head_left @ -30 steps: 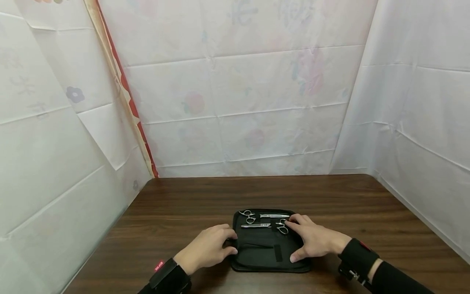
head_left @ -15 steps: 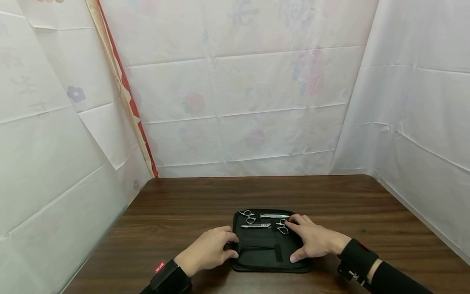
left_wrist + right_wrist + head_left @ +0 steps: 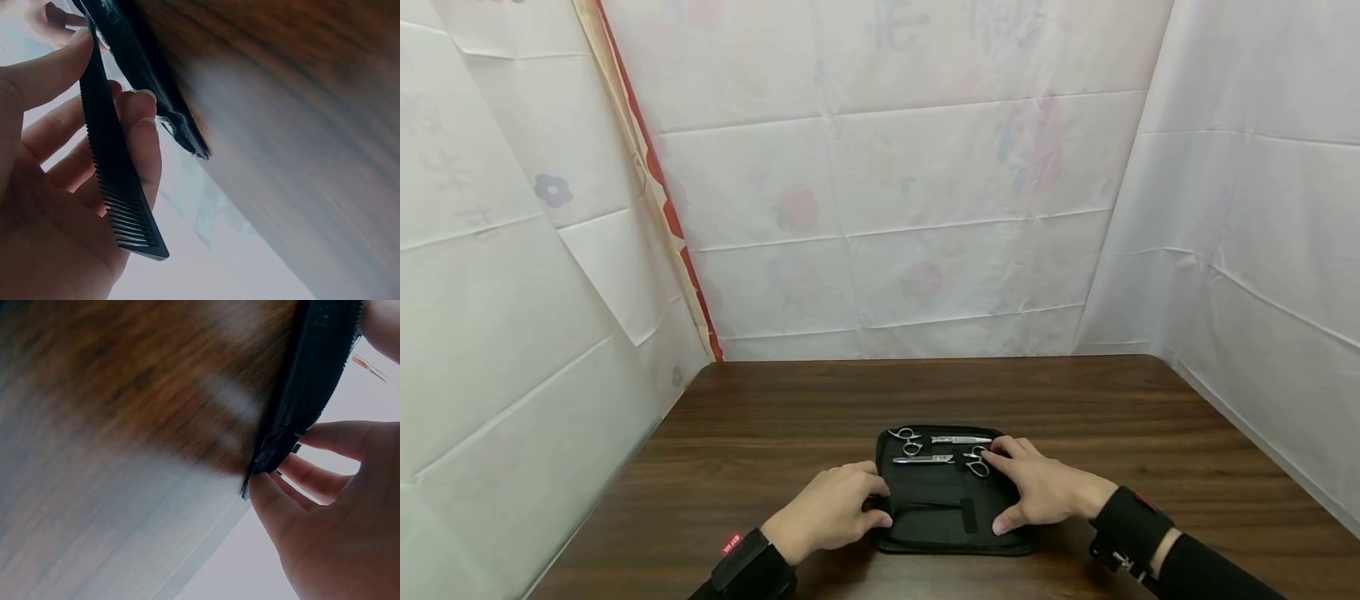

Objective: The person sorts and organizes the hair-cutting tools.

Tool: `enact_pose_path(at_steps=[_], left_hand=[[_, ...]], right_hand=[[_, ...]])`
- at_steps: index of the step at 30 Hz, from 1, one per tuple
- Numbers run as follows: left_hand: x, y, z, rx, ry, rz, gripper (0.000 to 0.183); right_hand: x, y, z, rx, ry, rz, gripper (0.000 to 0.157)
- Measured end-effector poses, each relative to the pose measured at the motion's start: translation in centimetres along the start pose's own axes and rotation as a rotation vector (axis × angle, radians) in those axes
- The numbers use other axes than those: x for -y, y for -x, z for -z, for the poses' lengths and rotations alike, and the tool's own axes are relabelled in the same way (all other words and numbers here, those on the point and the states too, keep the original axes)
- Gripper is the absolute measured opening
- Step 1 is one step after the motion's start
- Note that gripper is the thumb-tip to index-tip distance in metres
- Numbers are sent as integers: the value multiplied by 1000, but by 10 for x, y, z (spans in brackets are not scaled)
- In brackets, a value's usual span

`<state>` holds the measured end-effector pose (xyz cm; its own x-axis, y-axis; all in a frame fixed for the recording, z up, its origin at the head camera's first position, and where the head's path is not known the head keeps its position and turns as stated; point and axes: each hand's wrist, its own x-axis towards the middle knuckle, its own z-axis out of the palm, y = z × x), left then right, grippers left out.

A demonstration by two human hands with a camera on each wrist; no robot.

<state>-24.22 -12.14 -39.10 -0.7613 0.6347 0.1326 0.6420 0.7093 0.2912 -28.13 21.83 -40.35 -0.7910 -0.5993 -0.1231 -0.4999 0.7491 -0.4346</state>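
Apparently to steady the case (image 3: 925,533), we spread our right hand (image 3: 1037,487) at its edge, left hand (image 3: 833,508) pinching the comb (image 3: 114,144).

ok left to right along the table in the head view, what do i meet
Black left wristband with red tag, left-hand grip, black rectangular case with silver metal scissors, right-hand grip, black right wristband

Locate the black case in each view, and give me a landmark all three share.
Head: the open black case lies below centre, between the hands.
Left wrist: the black case slants from the upper left to about the centre.
Right wrist: the black case slants from the top, right of centre, towards the middle.
Shared landmark: the wooden table.
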Motion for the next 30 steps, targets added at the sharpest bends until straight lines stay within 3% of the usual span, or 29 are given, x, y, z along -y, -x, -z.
enact_pose_path(at_steps=[30], left_hand=[[-10, -14, -12, 43, -84, -20, 28]], right_hand=[[0, 0, 0, -4, 23, 20, 98]])
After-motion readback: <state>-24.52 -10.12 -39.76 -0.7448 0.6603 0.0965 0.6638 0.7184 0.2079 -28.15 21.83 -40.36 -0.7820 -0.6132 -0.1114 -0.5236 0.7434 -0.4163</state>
